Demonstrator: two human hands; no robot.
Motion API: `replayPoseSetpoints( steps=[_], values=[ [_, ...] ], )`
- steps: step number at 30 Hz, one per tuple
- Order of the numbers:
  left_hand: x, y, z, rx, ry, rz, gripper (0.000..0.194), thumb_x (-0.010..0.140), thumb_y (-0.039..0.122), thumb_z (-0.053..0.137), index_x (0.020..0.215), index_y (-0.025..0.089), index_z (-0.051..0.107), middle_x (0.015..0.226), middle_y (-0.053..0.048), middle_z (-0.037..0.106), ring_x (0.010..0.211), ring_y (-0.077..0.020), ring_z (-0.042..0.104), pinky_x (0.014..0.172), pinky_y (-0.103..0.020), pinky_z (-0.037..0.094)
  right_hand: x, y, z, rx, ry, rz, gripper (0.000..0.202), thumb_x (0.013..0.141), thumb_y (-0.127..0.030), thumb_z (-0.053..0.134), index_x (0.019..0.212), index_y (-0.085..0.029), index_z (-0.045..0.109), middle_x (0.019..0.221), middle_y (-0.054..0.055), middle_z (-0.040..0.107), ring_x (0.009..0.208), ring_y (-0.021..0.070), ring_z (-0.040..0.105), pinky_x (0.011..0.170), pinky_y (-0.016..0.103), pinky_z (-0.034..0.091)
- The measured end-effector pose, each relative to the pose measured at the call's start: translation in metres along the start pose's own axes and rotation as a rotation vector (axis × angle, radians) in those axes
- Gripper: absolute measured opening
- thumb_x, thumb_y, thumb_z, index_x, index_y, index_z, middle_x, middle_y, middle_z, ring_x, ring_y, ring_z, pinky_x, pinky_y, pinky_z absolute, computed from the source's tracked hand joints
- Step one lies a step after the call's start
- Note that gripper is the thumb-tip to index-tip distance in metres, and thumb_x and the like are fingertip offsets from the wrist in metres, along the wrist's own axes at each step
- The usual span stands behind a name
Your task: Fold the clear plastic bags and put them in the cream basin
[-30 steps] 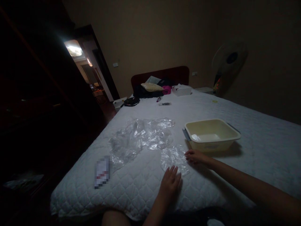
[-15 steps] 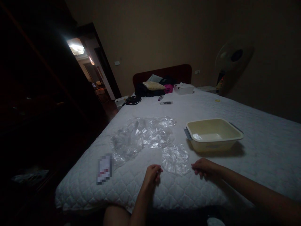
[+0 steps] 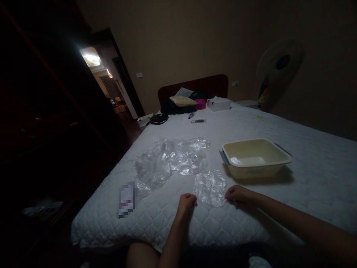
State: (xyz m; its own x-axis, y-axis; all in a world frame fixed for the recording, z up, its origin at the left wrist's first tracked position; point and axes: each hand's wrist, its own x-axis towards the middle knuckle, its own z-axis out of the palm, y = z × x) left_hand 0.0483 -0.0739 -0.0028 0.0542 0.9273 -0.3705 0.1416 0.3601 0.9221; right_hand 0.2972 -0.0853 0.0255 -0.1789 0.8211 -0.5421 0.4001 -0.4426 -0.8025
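A bed with a white quilted cover [image 3: 156,219] bears crumpled clear plastic film [image 3: 181,160] left of centre and a smaller clear plastic piece [image 3: 211,188] nearer. A rectangular cream plastic basin with grey handles [image 3: 256,170] stands at right; a pale, pixelated item [image 3: 126,199] lies near left. Farther off lie heaped dark cloth [image 3: 177,110], a white rectangular box [image 3: 219,105] and a small yellow object [image 3: 260,117].

Clear plastic piece [image 3: 210,187]: is lying spread flat, crinkling all over and catching light
Near edge [image 3: 211,205]: is running between left hand [image 3: 188,202] and right hand [image 3: 236,195]
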Motion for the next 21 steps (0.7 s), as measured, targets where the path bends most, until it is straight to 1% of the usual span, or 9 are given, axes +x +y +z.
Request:
replayPoseSetpoints(
  steps=[5, 9, 13, 15, 18, 19, 20, 21],
  values=[
    [-0.004, -0.002, 0.000, -0.005, -0.013, -0.010, 0.017, 0.058, 0.027, 0.051, 0.048, 0.015, 0.051, 0.035, 0.003, 0.040, 0.028, -0.0048, 0.028, 0.032, -0.019, 0.014, -0.004, -0.004, 0.001, -0.061, 0.020, 0.024, 0.020, 0.060, -0.024, 0.058, 0.044, -0.015, 0.051, 0.033, -0.005, 0.045, 0.028, 0.0050, 0.038, 0.029, 0.016, 0.026],
    [-0.015, -0.004, -0.001, -0.001, -0.030, -0.002, 0.017, 0.058, 0.028, 0.052, 0.050, 0.014, 0.052, 0.041, 0.002, 0.047, 0.031, -0.0045, 0.032, 0.034, -0.018, 0.017, -0.012, -0.003, 0.003, -0.071, 0.037, 0.037, 0.016, 0.059, -0.019, 0.056, 0.044, -0.016, 0.051, 0.032, -0.005, 0.044, 0.028, 0.0050, 0.037, 0.030, 0.016, 0.025],
    [-0.028, -0.006, -0.007, 0.031, -0.078, -0.013, 0.017, 0.057, 0.027, 0.054, 0.047, 0.013, 0.052, 0.038, 0.001, 0.046, 0.031, -0.0048, 0.032, 0.034, -0.019, 0.017, -0.017, 0.001, 0.005, -0.077, 0.032, 0.030, 0.016, 0.058, -0.020, 0.055, 0.044, -0.016, 0.050, 0.032, -0.006, 0.042, 0.028, 0.0047, 0.035, 0.029, 0.016, 0.024],
    [-0.032, -0.008, -0.013, 0.057, -0.128, -0.009, 0.020, 0.057, 0.028, 0.057, 0.045, 0.011, 0.053, 0.036, 0.001, 0.045, 0.030, -0.0047, 0.032, 0.033, -0.019, 0.016, -0.018, 0.003, 0.003, -0.088, 0.003, 0.019, 0.017, 0.059, -0.021, 0.054, 0.043, -0.016, 0.050, 0.033, -0.005, 0.043, 0.028, 0.0049, 0.036, 0.030, 0.016, 0.025],
    [-0.026, -0.011, -0.025, 0.086, -0.242, 0.018, 0.030, 0.062, 0.037, 0.059, 0.050, 0.010, 0.056, 0.039, 0.001, 0.047, 0.030, -0.0043, 0.032, 0.032, -0.018, 0.016, -0.015, 0.005, -0.008, -0.088, -0.052, -0.017, 0.020, 0.059, -0.025, 0.054, 0.043, -0.015, 0.050, 0.035, -0.003, 0.046, 0.030, 0.0054, 0.038, 0.031, 0.017, 0.026],
    [-0.021, -0.013, -0.029, 0.101, -0.286, -0.009, 0.032, 0.061, 0.041, 0.061, 0.051, 0.011, 0.055, 0.040, 0.000, 0.048, 0.030, -0.0046, 0.033, 0.032, -0.018, 0.018, -0.013, 0.006, -0.013, -0.073, -0.039, -0.037, 0.020, 0.059, -0.026, 0.054, 0.044, -0.015, 0.050, 0.036, -0.003, 0.046, 0.030, 0.0055, 0.038, 0.031, 0.017, 0.026],
    [-0.015, -0.013, -0.032, 0.058, -0.254, -0.002, 0.033, 0.060, 0.043, 0.062, 0.053, 0.012, 0.055, 0.041, 0.001, 0.049, 0.030, -0.0049, 0.035, 0.032, -0.018, 0.020, -0.010, 0.006, -0.019, -0.051, -0.007, -0.056, 0.020, 0.059, -0.028, 0.055, 0.044, -0.015, 0.050, 0.037, -0.003, 0.046, 0.031, 0.0055, 0.039, 0.032, 0.017, 0.027],
    [-0.008, -0.014, -0.034, -0.005, -0.194, 0.021, 0.033, 0.060, 0.044, 0.062, 0.056, 0.013, 0.053, 0.042, 0.002, 0.048, 0.030, -0.0054, 0.036, 0.031, -0.018, 0.022, -0.007, 0.006, -0.025, -0.026, 0.041, -0.073, 0.020, 0.059, -0.029, 0.056, 0.045, -0.015, 0.050, 0.038, -0.003, 0.047, 0.031, 0.0054, 0.038, 0.033, 0.017, 0.027]
  ],
)
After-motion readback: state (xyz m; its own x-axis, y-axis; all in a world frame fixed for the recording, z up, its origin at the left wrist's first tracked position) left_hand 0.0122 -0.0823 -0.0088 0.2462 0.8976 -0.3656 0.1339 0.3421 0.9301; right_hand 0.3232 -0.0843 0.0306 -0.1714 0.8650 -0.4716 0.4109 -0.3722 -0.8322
